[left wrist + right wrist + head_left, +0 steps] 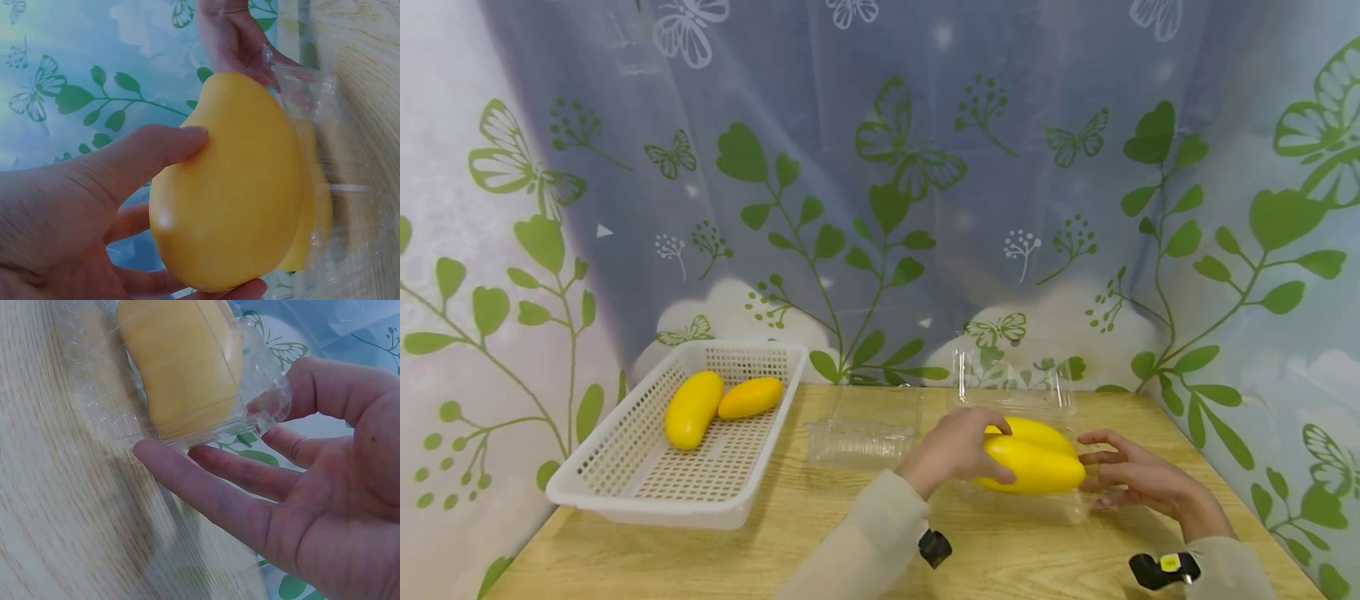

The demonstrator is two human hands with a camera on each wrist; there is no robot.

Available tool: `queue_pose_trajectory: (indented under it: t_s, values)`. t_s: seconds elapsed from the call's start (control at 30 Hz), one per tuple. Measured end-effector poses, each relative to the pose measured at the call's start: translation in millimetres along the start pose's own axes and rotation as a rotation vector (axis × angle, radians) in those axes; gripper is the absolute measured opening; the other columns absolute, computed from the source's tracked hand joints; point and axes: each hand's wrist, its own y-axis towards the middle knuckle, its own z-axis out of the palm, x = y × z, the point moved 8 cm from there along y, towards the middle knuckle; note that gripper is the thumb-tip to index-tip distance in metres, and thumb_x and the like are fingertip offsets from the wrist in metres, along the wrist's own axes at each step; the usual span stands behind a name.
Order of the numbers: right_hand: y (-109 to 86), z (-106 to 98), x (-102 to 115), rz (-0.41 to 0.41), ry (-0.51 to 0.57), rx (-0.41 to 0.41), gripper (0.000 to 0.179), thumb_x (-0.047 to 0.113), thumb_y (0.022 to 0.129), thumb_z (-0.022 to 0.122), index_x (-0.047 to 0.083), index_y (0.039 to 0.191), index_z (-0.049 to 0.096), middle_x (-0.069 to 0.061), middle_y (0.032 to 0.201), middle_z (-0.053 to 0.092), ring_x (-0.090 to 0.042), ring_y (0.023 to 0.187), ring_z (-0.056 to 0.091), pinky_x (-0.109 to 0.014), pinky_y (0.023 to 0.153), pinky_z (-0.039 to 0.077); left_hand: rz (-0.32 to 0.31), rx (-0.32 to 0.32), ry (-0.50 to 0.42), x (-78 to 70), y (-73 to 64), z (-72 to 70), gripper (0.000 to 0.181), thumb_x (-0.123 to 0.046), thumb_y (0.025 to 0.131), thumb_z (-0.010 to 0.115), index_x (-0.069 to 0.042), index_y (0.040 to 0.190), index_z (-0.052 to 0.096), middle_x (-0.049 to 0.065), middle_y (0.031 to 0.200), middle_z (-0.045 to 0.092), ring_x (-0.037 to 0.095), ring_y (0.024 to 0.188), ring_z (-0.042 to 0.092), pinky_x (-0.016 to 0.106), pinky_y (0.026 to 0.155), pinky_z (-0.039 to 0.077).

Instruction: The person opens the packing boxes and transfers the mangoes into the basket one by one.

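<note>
My left hand (pixel 953 446) grips a yellow mango (pixel 1037 468) over a clear plastic clamshell box (pixel 1063 504). In the left wrist view its thumb lies along one face of that fruit, with the other fingers wrapped beneath. A second mango (pixel 309 234) sits in the box beside the held one, partly hidden by it. At the right end of the box is my right hand (pixel 1150 479), fingers spread and fairly straight. The right wrist view has its fingertips (pixel 145 449) right at the box's end wall. The box's lid (pixel 1011 375) stands raised at the back.
To the left, a white perforated basket (pixel 737 510) holds two more yellow mangoes (pixel 694 410). Another clear plastic box (pixel 865 442) lies between the basket and my left hand. A patterned curtain (pixel 880 208) hangs behind the wooden table (pixel 700 562).
</note>
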Motion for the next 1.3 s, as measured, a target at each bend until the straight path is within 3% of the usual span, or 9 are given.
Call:
queue_pose_trajectory:
  t_s: [0.23,0.47,0.77,1.07,1.3]
  values:
    - [-0.9,0.7,1.4,-0.010,0.003,0.010,0.055,0.010,0.105,0.053,0.000,0.150,0.024,-0.043,0.154,0.033,-0.026,0.118,0.070,-0.043,0.085,0.064,-0.013,0.027,0.006,6.8,-5.2,-5.5,0.055,-0.039,0.078,0.091,-0.026,0.128,0.071,-0.008,0.145,0.062,0.021,0.130,0.059,0.037,0.105,0.052]
    - [-1.4,0.5,-0.9,0.015,0.002,0.000,0.059,0.010,0.105,0.053,-0.002,0.152,0.020,-0.046,0.156,0.026,-0.033,0.124,0.067,-0.044,0.087,0.063,-0.025,0.056,-0.009,15.1,-9.0,-11.4,0.055,-0.040,0.079,0.090,-0.025,0.129,0.070,-0.003,0.148,0.060,0.023,0.130,0.058,0.039,0.104,0.052]
    - [-0.9,-0.2,-1.3,0.017,-0.001,0.003,0.060,0.012,0.105,0.053,-0.002,0.153,0.020,-0.045,0.155,0.027,-0.031,0.123,0.067,-0.043,0.085,0.064,0.005,0.098,-0.075,19.5,-12.3,-20.6,0.056,-0.037,0.080,0.089,-0.023,0.130,0.069,0.001,0.139,0.065,0.017,0.105,0.066,0.033,0.085,0.054]
    - [-0.1,-0.7,-1.6,0.009,0.004,0.008,0.054,0.011,0.105,0.052,0.002,0.152,0.025,-0.046,0.156,0.024,-0.030,0.122,0.068,-0.043,0.086,0.064,0.001,0.111,-0.079,23.6,-18.4,-33.3,0.057,-0.037,0.082,0.088,-0.023,0.133,0.068,0.002,0.143,0.063,0.022,0.115,0.066,0.035,0.089,0.056]
    - [-0.1,-0.7,-1.7,0.021,0.009,0.004,0.057,0.010,0.105,0.052,0.000,0.152,0.022,-0.047,0.156,0.021,-0.029,0.122,0.067,-0.044,0.086,0.063,-0.019,0.094,-0.095,35.5,-22.0,-41.7,0.052,-0.037,0.080,0.089,-0.027,0.128,0.070,0.000,0.141,0.063,0.020,0.111,0.065,0.034,0.086,0.055]
